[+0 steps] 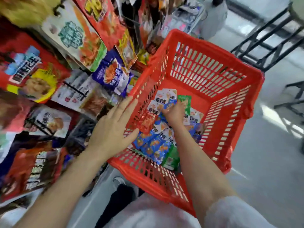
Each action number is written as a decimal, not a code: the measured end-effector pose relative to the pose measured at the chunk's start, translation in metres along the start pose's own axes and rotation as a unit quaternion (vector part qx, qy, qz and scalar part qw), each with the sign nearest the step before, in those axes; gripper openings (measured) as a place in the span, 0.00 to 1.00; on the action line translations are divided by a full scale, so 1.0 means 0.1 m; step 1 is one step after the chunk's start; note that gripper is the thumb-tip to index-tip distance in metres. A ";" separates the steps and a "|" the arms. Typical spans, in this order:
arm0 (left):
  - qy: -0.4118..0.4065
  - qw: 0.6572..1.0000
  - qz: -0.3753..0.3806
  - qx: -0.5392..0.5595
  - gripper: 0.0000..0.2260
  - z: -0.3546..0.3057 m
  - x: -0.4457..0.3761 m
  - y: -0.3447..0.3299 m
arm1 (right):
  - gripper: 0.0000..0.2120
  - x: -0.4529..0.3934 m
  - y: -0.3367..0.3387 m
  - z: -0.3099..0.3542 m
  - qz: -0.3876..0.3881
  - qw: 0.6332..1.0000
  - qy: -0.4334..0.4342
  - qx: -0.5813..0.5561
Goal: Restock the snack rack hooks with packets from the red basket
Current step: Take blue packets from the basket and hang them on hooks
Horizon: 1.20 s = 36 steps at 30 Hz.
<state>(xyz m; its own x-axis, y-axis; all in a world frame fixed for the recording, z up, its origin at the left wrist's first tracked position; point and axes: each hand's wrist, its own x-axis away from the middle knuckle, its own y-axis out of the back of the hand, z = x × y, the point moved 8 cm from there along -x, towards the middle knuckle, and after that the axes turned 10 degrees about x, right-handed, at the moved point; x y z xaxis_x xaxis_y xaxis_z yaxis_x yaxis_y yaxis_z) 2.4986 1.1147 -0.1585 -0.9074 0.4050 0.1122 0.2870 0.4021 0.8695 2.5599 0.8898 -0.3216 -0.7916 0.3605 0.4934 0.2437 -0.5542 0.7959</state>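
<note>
Both hands work at the red basket [213, 51]: the left hand [111, 129] hovers flat, fingers spread, over its near-left rim, while the right hand [175, 112] reaches inside onto the loose packets [154, 145]; its grip is hidden. Beside the basket hangs the snack rack [65, 71].

Red slatted basket [205, 66] beside the packed snack rack [69, 66]; small blue, white, green packets [153, 145] heaped inside

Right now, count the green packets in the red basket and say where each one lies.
2. One green packet lies toward the far side, just beyond the right hand. The other lies against the near wall of the red basket. More may be buried.
</note>
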 end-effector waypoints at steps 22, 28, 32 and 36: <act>0.102 0.973 -0.043 0.203 0.31 -0.14 -0.12 0.46 | 0.22 0.83 0.85 0.65 0.134 0.897 0.141 -0.397; 0.196 0.618 -0.056 0.760 0.22 -0.63 -0.16 0.99 | 0.26 1.84 1.75 1.62 0.145 0.838 0.358 -0.386; 0.150 0.544 -0.112 0.818 0.19 -0.75 0.21 1.72 | 0.21 2.59 2.22 2.30 -0.024 0.830 0.495 -0.257; 0.117 0.601 -0.221 0.759 0.27 -0.66 0.83 2.64 | 0.23 3.24 2.52 2.84 -0.056 0.790 0.537 -0.290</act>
<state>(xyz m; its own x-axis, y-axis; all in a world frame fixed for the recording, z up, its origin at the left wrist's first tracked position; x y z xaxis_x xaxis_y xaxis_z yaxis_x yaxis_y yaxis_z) 2.4791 1.2007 0.1122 -0.9654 -0.0714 0.2509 -0.2093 0.7862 -0.5815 2.5244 1.0801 0.1387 -0.8850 -0.2402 -0.3989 0.0869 -0.9268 0.3652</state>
